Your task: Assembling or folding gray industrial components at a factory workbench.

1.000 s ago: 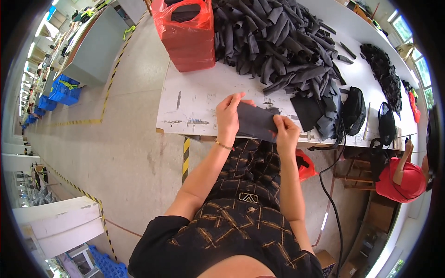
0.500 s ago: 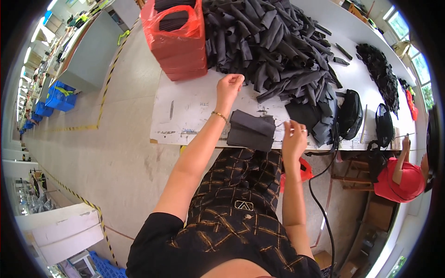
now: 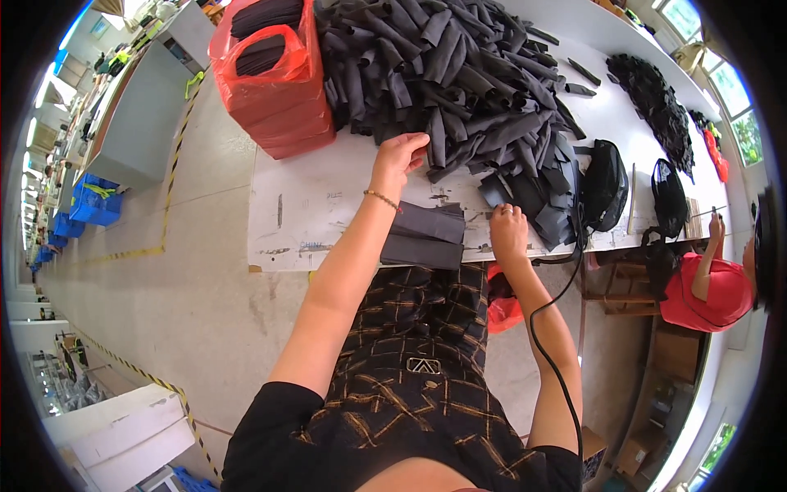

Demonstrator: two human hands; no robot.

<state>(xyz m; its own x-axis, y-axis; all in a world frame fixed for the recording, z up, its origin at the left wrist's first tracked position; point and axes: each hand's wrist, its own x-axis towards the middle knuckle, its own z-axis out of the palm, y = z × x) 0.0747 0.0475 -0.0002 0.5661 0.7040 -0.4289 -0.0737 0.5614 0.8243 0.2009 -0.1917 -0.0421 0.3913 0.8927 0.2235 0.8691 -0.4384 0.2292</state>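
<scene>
White, scuffed tabletop (image 3: 307, 201) spreads before us, with a concrete floor (image 3: 209, 213) beyond its edge and blue crates (image 3: 97, 199) far off at 9 o'clock. We take our clock from the dark strips (image 3: 422, 248), which lie flat in a slightly fanned, overlapping group at the near edge of the table, partly behind our left wrist. Between 11 and 12 we hold our left hand (image 3: 400, 160) beside the heap of rolled dark pieces (image 3: 459, 82), thumb and fingers drawn close together; we cannot tell whether anything is pinched there. At 3 we have our right hand (image 3: 509, 232) low, its fingers curled at the edge of the loose flat pieces (image 3: 537, 201); we cannot tell if it grips one. Between 10 and 11 we see a red plastic bag (image 3: 279, 119) filled with stacked dark pieces. Between 2 and 3 sits a black pouch (image 3: 605, 187), and at 4 a black cable (image 3: 537, 344) hangs down across our right forearm. Just past 3, well apart, we see a co-worker in red (image 3: 707, 293).
</scene>
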